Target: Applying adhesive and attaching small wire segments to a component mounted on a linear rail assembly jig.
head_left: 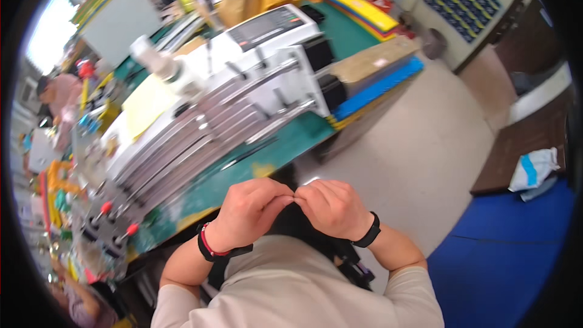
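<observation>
Fingertips [284, 198] of the left hand [252, 212] and right hand [336, 209] meet in a tight pinch, pressed together; whatever lies between them (if anything) is too small to tell, and would sit right at that meeting point, before the torso. Just beyond is the green bench [291, 136], bearing a white machine [221, 73]. With the hands short of the bench, a loosened pinch could drop a small piece floorward
</observation>
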Action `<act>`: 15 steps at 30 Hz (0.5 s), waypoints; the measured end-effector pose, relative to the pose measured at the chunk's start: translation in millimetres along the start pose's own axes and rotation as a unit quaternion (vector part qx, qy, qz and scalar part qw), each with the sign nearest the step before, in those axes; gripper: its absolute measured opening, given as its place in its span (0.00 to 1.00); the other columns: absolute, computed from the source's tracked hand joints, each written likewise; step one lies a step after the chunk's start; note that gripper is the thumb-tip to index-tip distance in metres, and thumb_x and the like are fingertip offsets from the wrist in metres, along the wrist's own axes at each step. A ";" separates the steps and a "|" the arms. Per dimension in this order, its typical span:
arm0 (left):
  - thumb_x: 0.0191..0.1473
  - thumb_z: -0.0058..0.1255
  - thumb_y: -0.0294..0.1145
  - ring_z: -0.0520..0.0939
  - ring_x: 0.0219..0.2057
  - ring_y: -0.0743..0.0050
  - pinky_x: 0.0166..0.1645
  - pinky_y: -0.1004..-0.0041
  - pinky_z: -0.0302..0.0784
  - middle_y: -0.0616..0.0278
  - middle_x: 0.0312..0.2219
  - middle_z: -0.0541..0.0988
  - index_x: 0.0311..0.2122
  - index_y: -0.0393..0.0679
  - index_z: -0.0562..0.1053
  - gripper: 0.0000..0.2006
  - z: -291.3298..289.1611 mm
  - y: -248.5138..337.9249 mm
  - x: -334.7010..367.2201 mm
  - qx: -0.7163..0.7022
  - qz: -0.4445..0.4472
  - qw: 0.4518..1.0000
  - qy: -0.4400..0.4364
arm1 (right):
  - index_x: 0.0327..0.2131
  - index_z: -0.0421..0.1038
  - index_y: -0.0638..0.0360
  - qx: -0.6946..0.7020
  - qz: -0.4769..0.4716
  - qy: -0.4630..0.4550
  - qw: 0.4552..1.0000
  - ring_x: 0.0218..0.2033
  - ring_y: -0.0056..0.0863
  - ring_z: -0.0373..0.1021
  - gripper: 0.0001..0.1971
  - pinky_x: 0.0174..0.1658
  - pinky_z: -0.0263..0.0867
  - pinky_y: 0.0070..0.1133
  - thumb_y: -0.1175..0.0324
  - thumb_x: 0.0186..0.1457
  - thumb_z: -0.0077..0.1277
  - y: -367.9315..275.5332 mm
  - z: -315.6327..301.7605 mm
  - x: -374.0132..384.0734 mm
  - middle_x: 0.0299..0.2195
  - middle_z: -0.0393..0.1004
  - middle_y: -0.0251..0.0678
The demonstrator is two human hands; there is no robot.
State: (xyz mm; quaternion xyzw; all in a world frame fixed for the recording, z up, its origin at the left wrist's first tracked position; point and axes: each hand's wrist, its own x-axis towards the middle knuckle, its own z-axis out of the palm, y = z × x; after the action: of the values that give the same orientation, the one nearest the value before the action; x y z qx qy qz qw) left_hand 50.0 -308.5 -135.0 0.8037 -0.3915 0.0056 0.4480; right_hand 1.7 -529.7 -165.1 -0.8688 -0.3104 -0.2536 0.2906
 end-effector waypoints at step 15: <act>0.44 0.56 0.20 0.82 0.38 0.56 0.38 0.60 0.82 0.55 0.47 0.80 0.66 0.38 0.68 0.38 103.2 -70.4 103.4 0.179 0.072 0.981 -0.017 | 0.40 0.73 0.61 -0.117 0.279 0.241 0.922 0.31 0.47 0.77 0.04 0.34 0.71 0.36 0.75 0.65 0.56 167.2 13.6 -31.5 0.31 0.78 0.46</act>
State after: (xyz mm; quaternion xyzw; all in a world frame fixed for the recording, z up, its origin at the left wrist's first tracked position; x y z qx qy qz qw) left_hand 131.1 -427.3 -209.9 0.8407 -0.4486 0.0937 0.2884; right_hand 98.7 -639.7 -252.3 -0.8608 0.0561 -0.3985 0.3116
